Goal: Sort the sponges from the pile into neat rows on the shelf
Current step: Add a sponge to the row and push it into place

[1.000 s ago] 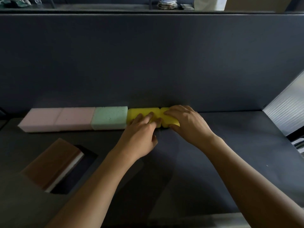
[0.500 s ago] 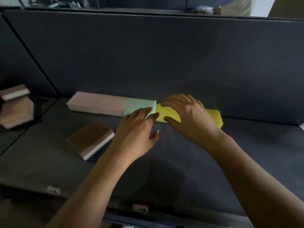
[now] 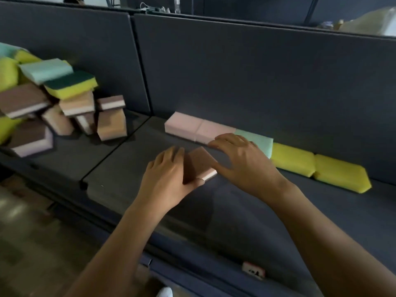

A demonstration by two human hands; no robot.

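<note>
A row of sponges lies against the back panel of the dark shelf (image 3: 246,211): two pink sponges (image 3: 199,128), a mint green sponge (image 3: 260,140) and two yellow sponges (image 3: 317,166). In front of the row, a brown sponge with a pale base (image 3: 200,162) sits between my hands. My left hand (image 3: 169,179) grips its left side, thumb under the front edge. My right hand (image 3: 242,159) hovers with spread fingers beside its right side, partly covering the green sponge. The pile (image 3: 51,101) of brown, yellow and green sponges is heaped at the far left.
A dark partition wall (image 3: 235,71) rises directly behind the row. A seam (image 3: 120,148) divides the shelf into two panels. A small red-white label (image 3: 254,272) sits on the front edge. Floor (image 3: 32,243) shows at lower left.
Both hands left the yellow sponges and moved left. My left hand took hold of the loose brown sponge; the view swung left, revealing the pile.
</note>
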